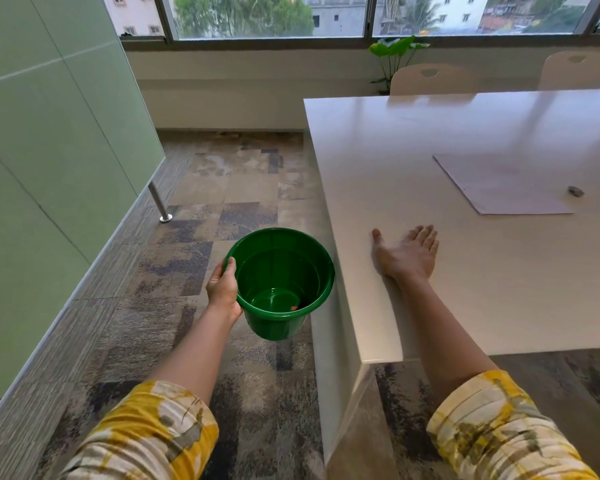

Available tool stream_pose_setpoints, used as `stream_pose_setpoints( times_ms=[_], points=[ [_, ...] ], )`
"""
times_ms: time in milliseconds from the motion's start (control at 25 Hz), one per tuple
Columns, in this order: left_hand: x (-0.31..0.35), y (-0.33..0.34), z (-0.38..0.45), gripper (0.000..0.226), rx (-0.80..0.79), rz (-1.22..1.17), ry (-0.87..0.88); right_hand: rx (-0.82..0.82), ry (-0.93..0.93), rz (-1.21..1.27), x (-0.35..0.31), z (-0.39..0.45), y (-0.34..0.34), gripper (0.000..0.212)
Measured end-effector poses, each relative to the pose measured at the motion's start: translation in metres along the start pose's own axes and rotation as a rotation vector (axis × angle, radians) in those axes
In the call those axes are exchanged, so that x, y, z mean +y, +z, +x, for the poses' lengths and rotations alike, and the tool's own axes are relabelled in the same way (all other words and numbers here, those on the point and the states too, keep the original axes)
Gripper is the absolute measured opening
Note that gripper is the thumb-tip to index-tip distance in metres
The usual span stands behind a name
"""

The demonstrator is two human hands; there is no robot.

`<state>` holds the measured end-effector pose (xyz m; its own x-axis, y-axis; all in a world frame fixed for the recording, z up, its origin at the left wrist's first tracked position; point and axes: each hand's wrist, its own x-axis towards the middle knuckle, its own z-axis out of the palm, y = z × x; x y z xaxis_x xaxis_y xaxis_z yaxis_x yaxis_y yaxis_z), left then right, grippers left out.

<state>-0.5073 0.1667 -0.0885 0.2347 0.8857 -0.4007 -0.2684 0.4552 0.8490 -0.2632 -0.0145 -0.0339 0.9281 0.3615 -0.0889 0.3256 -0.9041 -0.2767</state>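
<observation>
Sleeves, yellow-and-white print, left and right, at the bottom edge of the view.

Bucket: green plastic, mouth up and tilted a bit toward the camera. It is held in the air over the carpet, hard against the table's left edge; can't tell if the rim touches it. One small orange scrap lies on the bucket floor.

Left hand grips the near-left rim, thumb hooked over the lip and fingers underneath on the outside.

Right hand holds nothing. It rests on its side on the table just inside the left edge, fingers straight, thumb spread, forearm lying across the near corner.

Paper sheet lies flat further right, well apart from the hand; any print on it is too faint to read. Small grey lump sits at its right side.

Room: an open carpet lane runs between the table edge and the green glass partition. A slanted metal post stands at the partition's foot. Two pale chairs are tucked at the far table edge, with a plant under the window.
</observation>
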Motion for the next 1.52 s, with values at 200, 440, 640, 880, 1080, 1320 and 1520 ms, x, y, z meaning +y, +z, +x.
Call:
stream_pose_setpoints(
  times_ms=[200, 440, 640, 880, 1080, 1320, 1520],
  points=[
    [0.0, 0.0, 0.002, 0.025, 0.02, -0.01, -0.018, -0.056, -0.206, 0.0, -0.038, -0.036, 0.014, 0.101],
    [0.002, 0.003, 0.0, 0.027, -0.01, -0.013, -0.026, -0.276, -0.61, 0.457, -0.115, -0.088, 0.045, 0.073],
    [0.009, 0.003, 0.0, 0.02, -0.032, 0.013, -0.002, -0.005, -0.725, 0.703, -0.123, -0.086, 0.037, 0.023],
    [0.012, 0.004, 0.007, 0.029, -0.035, 0.035, 0.007, 0.272, -0.577, 0.467, -0.072, -0.031, -0.001, 0.018],
    [0.013, 0.006, 0.012, 0.029, -0.056, 0.049, -0.013, 0.265, -0.094, 0.188, 0.021, 0.017, -0.015, 0.074],
    [0.007, 0.004, 0.019, 0.029, -0.062, 0.054, -0.016, 0.035, 0.05, -0.004, 0.047, 0.016, -0.013, 0.107],
    [0.004, 0.005, 0.024, 0.028, -0.057, 0.054, -0.03, -0.012, -0.072, -0.053, 0.01, 0.002, -0.002, 0.109]
  ],
)
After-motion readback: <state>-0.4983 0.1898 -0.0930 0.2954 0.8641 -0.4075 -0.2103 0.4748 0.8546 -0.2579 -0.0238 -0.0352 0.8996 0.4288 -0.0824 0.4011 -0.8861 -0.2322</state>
